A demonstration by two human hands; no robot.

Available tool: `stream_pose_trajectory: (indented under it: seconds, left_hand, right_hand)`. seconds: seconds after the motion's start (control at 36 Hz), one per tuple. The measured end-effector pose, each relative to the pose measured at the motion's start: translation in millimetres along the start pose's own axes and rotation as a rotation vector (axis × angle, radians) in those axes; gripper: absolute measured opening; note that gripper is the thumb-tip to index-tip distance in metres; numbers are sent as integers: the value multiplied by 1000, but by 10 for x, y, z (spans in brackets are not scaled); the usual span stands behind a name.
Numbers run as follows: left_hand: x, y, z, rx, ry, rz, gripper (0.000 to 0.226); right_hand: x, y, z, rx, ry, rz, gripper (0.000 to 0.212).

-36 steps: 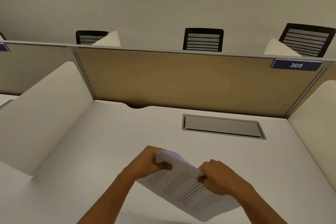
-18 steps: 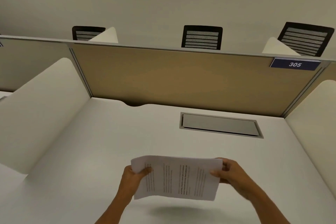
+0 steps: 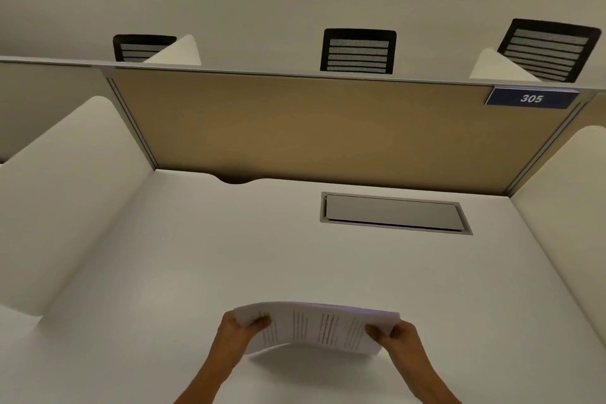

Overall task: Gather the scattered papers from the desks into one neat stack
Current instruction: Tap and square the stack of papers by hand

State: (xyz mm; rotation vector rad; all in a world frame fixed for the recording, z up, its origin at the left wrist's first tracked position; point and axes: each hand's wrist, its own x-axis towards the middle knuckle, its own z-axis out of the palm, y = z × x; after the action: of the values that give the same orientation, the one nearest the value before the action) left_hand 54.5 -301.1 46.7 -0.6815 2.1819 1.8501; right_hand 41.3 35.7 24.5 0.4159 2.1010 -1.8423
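At lower centre of the frame I note the papers (image 3: 316, 326) held level above the bench (image 3: 196, 256), left hand (image 3: 237, 333) and right hand (image 3: 398, 336) each pinching one short end, thumbs on top. A second ago the sheets hung skewed in a bunched grip; they are now squared. I judge the stack gathered, not yet set down. Beyond, a closed cable hatch (image 3: 393, 213)
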Motion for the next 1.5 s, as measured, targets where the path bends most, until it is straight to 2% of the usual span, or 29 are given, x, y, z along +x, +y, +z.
stream_pose_trajectory:
  seconds: [0.17,0.39,0.61,0.83,1.03,1.5]
  left_hand:
    - [9,-111,15,46,-51,5,18]
    - [79,-110,36,39,12,46,26]
    - [82,-189,68,83,-105,71,27]
    - [125,-113,77,109,-68,116,27]
    - [140,-192,84,153,-112,108,28]
    - [161,-197,91,183,-64,119,23]
  right_hand:
    - [28,79,48,8,34,51,13]
    - [69,6,27,7,66,-15,14]
    - [16,89,25,19,24,18,23]
    - [-40,-66,36,48,65,-18,28]
    - [-42,5,41,33,66,3,24]
    - [-55,35,45,30,76,19,21]
